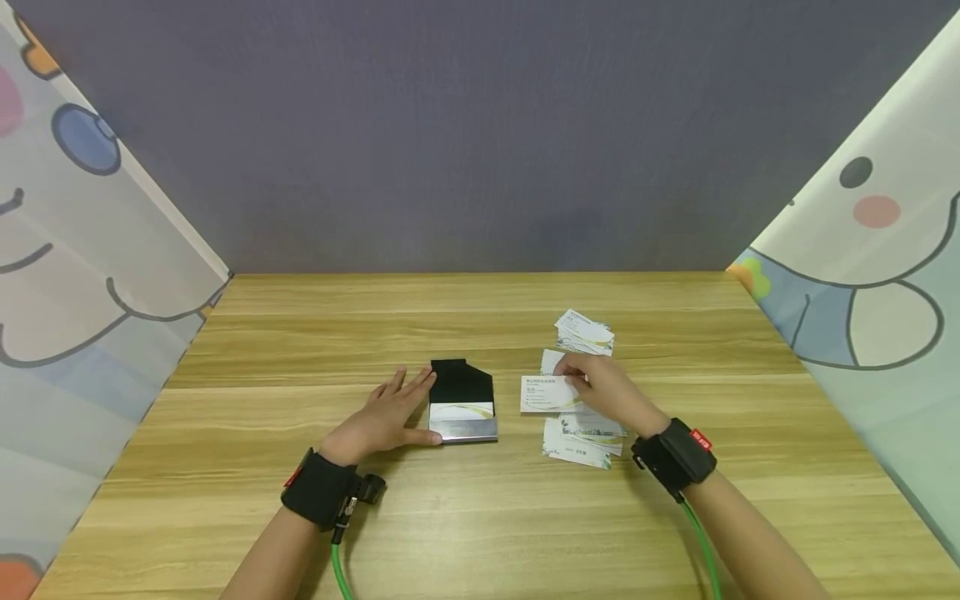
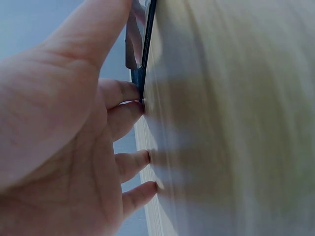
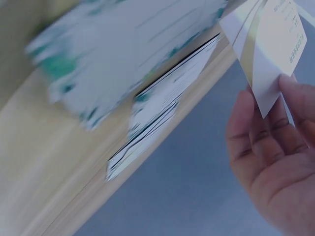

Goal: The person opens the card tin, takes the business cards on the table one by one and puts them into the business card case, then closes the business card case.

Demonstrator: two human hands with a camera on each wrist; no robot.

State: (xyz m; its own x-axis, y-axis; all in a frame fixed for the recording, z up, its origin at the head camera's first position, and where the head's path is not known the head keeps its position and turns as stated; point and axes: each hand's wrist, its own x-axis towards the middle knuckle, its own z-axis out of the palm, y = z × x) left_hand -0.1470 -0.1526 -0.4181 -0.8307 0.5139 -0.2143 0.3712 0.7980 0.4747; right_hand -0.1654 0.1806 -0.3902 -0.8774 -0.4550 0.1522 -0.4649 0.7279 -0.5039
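Note:
A metal business card case [image 1: 463,429] with its black lid [image 1: 459,382] folded back lies on the table, a white card [image 1: 461,412] showing inside. My left hand [image 1: 386,419] is spread flat at the case's left side, thumb at its lower corner and fingertips by the lid. In the left wrist view its fingers look straight against the wood. My right hand [image 1: 609,390] pinches a white business card [image 1: 546,393] with a yellow curve by its edge, between thumb and fingers. In the right wrist view this card [image 3: 275,39] is above the loose cards.
Loose business cards [image 1: 576,446] lie overlapping below and around my right hand. Another small stack of cards [image 1: 585,332] sits farther back. A grey panel [image 1: 480,142] rises behind the wooden table [image 1: 300,333]. Green cables [image 1: 701,542] trail from the wrist straps.

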